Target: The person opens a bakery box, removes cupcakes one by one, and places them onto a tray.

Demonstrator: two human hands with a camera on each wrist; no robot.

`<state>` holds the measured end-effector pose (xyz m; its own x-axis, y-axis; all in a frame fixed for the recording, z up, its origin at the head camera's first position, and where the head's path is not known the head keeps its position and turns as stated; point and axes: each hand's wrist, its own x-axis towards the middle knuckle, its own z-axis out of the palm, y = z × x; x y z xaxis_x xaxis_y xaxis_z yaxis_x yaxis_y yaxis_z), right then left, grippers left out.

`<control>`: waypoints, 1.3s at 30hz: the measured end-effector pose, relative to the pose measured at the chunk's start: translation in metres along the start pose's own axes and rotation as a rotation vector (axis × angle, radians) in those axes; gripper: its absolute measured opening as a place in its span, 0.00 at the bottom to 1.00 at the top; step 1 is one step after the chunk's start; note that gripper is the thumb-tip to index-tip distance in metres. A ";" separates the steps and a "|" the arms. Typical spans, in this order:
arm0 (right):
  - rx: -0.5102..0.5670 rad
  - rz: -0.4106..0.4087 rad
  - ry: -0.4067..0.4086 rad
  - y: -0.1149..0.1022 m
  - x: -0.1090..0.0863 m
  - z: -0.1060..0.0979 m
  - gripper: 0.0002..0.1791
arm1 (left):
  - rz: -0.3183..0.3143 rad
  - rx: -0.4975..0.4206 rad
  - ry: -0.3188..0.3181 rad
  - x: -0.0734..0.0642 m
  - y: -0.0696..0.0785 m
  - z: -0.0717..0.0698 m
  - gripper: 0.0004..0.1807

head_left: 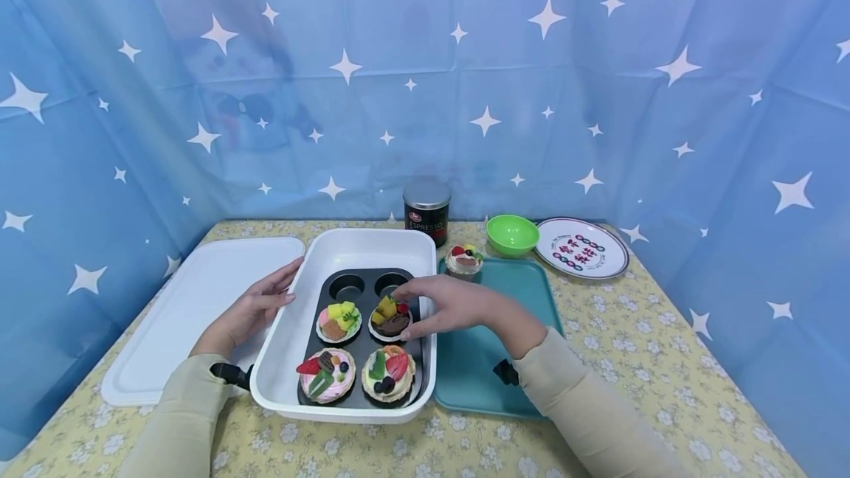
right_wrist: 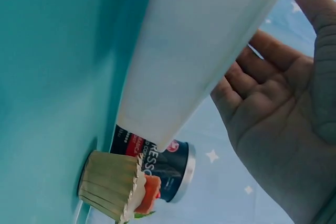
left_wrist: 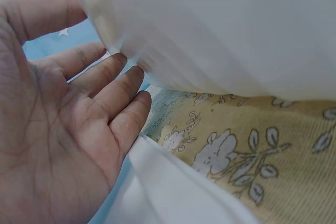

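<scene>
A white rectangular basin (head_left: 285, 382) holds a dark muffin pan (head_left: 358, 382) with several toy cupcakes in its cups. At the basin's left wall is my left hand (head_left: 259, 308), its fingers extended along the outside; in the left wrist view its fingertips meet that wall. My right hand (head_left: 458, 307) reaches over the right wall, with thumb and fingertips beside a chocolate-topped cupcake (head_left: 392, 321) in the middle row. Its fingertips are hidden behind the wall in the right wrist view. Another cupcake (right_wrist: 110, 182) with a pleated case stands on the teal tray (head_left: 491, 345).
A white tray (head_left: 192, 301) lies to the left, partly behind my left hand. An espresso tin (head_left: 427, 212) stands behind the basin. Toward the back right are a green bowl (head_left: 513, 236) and a patterned plate (head_left: 614, 257). A flowered cloth (head_left: 631, 360) covers the table; a starry curtain hangs behind.
</scene>
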<state>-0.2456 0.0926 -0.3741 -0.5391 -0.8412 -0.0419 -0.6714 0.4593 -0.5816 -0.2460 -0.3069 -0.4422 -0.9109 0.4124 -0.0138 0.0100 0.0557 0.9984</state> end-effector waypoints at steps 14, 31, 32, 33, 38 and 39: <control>-0.304 0.105 0.048 -0.006 0.017 0.025 0.42 | -0.009 0.001 0.008 0.000 -0.001 0.000 0.42; -0.346 0.131 0.076 -0.009 0.018 0.030 0.39 | 0.004 -0.015 0.001 -0.001 0.000 0.000 0.41; -0.347 0.132 0.077 -0.009 0.018 0.030 0.39 | 0.005 -0.012 0.001 -0.001 -0.001 0.000 0.41; -0.349 0.132 0.079 -0.009 0.018 0.030 0.39 | 0.006 -0.010 0.002 -0.001 -0.001 0.000 0.41; -0.359 0.125 0.086 -0.010 0.016 0.029 0.39 | 0.013 -0.004 0.001 -0.001 0.000 0.001 0.41; -0.361 0.125 0.086 -0.010 0.016 0.030 0.39 | 0.014 -0.005 0.000 -0.001 0.000 0.001 0.41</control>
<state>-0.2324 0.0662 -0.3928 -0.6586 -0.7523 -0.0169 -0.7253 0.6406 -0.2521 -0.2444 -0.3063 -0.4422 -0.9105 0.4136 -0.0003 0.0201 0.0451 0.9988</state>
